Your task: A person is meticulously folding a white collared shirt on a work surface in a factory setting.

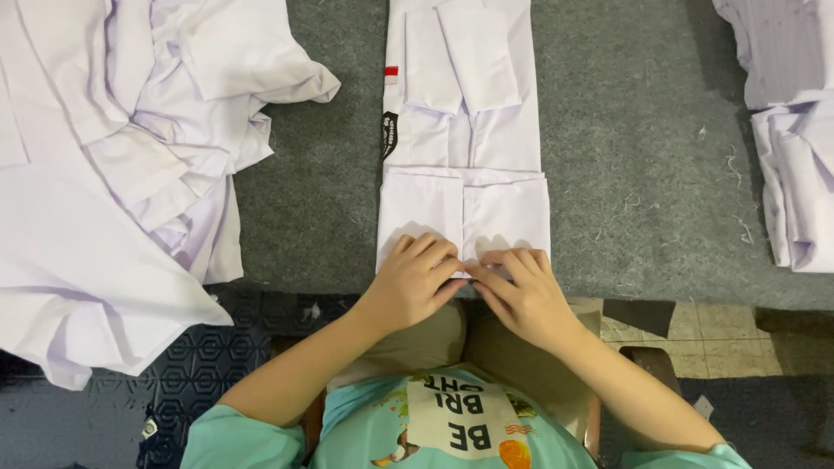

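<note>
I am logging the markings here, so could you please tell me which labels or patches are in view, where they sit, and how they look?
Small flag patch: left edge of the folded white shirt, rectangular, red over white.
Black badge: just below it on the same edge, shield-shaped, pale markings.
Print: on the person's teal T-shirt, white panel with orange shapes.
No packages, signs or screens.

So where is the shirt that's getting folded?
In the head view, the folded white shirt lies in the middle of the grey table, with both hands pressing its near edge, between two heaps of white shirts.
</note>
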